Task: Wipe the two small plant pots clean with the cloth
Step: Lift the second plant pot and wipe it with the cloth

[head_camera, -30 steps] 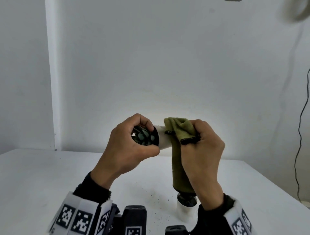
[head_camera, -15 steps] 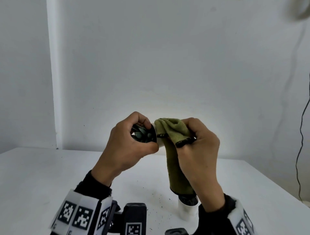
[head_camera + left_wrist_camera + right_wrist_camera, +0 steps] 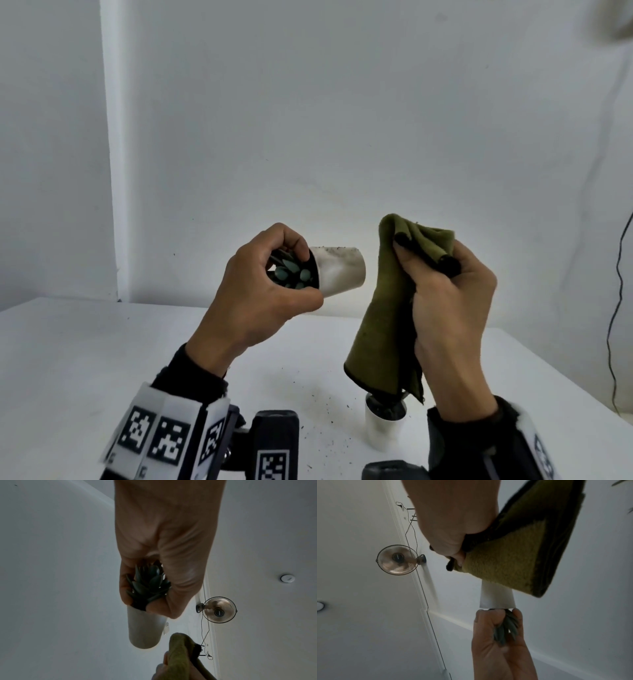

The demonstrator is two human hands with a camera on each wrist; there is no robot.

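Two small white plant pots, one held pot (image 3: 337, 270) in the left hand (image 3: 260, 298), one standing pot (image 3: 385, 428) below the right hand (image 3: 448, 308); one green cloth (image 3: 390, 308); one wall fan (image 3: 218, 609).

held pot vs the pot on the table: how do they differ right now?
The held pot lies on its side in the air, gripped at the rim by the left hand; the table pot stands upright, untouched. The held pot's leaves show; the table pot's top is partly hidden behind the cloth. Both are small, white and cylindrical.
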